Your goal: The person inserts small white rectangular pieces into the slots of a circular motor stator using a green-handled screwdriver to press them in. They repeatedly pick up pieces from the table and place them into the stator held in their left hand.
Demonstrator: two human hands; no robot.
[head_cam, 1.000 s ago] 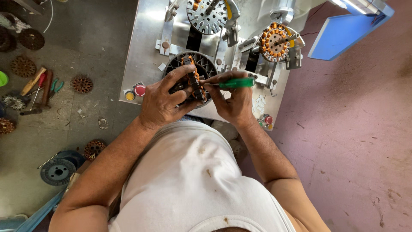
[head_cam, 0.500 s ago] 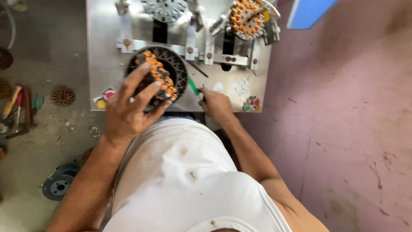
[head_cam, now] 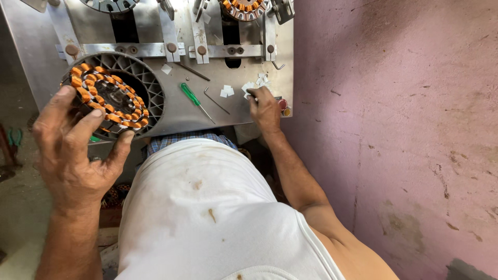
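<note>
There are no boxes, bags, signs or screens here. The only things like labels are some small white paper slips (head_cam: 226, 91). They lie on the grey metal plate (head_cam: 176, 111) in the upper middle of the frame. Each slip is a little square or rectangle and looks plain white. One more slip (head_cam: 166, 69) lies alone further left on the plate. A bunch of them (head_cam: 259, 82) sits just above the right hand (head_cam: 265, 108), whose fingertips rest among them.

Screwdriver (head_cam: 194, 100) right of stator (head_cam: 106, 101)
</note>
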